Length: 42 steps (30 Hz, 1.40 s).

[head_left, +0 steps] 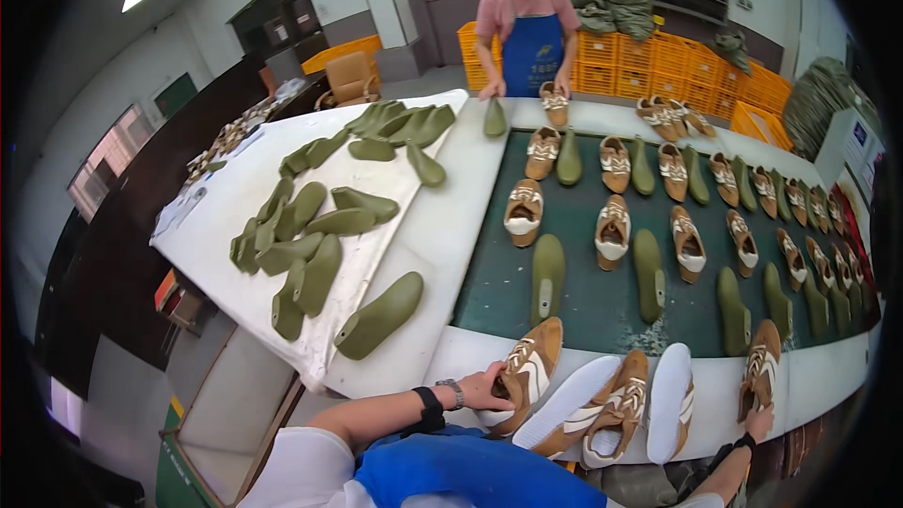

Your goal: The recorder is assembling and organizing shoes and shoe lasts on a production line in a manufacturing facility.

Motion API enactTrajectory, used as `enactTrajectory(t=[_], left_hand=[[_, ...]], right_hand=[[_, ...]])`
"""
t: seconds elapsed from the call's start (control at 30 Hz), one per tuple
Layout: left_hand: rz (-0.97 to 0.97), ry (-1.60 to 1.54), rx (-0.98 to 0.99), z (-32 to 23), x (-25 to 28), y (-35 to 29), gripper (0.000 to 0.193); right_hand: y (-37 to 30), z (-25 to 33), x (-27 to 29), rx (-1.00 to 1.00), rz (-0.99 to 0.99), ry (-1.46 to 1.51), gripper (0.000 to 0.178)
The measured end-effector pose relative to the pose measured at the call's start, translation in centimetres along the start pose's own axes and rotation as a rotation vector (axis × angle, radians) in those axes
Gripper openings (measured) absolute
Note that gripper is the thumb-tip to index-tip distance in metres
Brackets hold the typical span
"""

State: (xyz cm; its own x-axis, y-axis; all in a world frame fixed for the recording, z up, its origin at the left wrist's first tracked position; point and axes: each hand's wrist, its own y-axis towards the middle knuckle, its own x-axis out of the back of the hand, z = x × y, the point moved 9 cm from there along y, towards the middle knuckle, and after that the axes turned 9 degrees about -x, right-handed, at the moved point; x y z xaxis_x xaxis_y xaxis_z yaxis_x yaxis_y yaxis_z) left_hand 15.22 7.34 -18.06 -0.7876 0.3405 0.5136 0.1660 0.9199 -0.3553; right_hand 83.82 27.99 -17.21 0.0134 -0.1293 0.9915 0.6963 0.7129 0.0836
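My left hand (485, 388) is closed on the heel end of a brown sneaker (534, 367) with white stripes, at the near edge of the table. Far to the right, my right hand (758, 422) grips the heel of another brown sneaker (764, 357); its fingers are partly hidden. Between my hands lie a white insole (560, 409) over a sneaker, a sneaker (621, 404) with its opening toward me, and a second white insole (668, 395) covering most of a shoe. Just beyond them, green shoe lasts (547, 277) stand beside sneakers on a dark green belt (593, 306).
On the left, a white-covered table (226, 216) bears many green lasts (381, 315). Across the belt stands a person (532, 33) in a blue apron, one hand at a last (494, 118), the other at a sneaker (555, 105). Orange crates (635, 66) line the back wall.
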Motion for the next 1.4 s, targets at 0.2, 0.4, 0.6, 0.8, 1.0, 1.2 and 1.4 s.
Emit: enactTrajectory(t=[0.2, 0.4, 0.6, 0.8, 1.0, 1.2, 1.4], left_hand=[[-0.031, -0.059, -0.096, 1.2, -0.1, 0.3, 0.100], [-0.297, 0.020, -0.014, 3.6, 8.7, -6.4, 0.080], [-1.025, 0.476, 0.016, 13.1, 28.5, -16.2, 0.052], [-0.845, 0.471, -0.017, 26.5, 40.2, -23.7, 0.070], [-0.804, -0.080, 0.036, 39.0, 42.1, -17.6, 0.064], [-0.630, 0.112, -0.204, 24.9, 30.8, -16.4, 0.058], [-0.232, -0.498, -0.294, 18.3, 22.5, -15.3, 0.072]], right_hand=[[3.5, -6.3, -9.3, 0.116, 0.306, 0.475, 0.036], [-14.0, 1.1, -4.3, -0.001, 0.927, 0.538, 0.049], [-9.4, 2.7, 1.9, 0.440, 0.354, 0.073, 0.056], [-44.8, 30.8, 23.3, 0.556, 1.186, 0.920, 0.036], [-74.4, 44.9, 11.0, 1.329, 0.927, 0.318, 0.066], [-80.3, 48.4, 3.9, 0.855, 0.773, 0.461, 0.076], [-74.8, 46.9, 7.2, 0.807, 0.614, 0.791, 0.049]])
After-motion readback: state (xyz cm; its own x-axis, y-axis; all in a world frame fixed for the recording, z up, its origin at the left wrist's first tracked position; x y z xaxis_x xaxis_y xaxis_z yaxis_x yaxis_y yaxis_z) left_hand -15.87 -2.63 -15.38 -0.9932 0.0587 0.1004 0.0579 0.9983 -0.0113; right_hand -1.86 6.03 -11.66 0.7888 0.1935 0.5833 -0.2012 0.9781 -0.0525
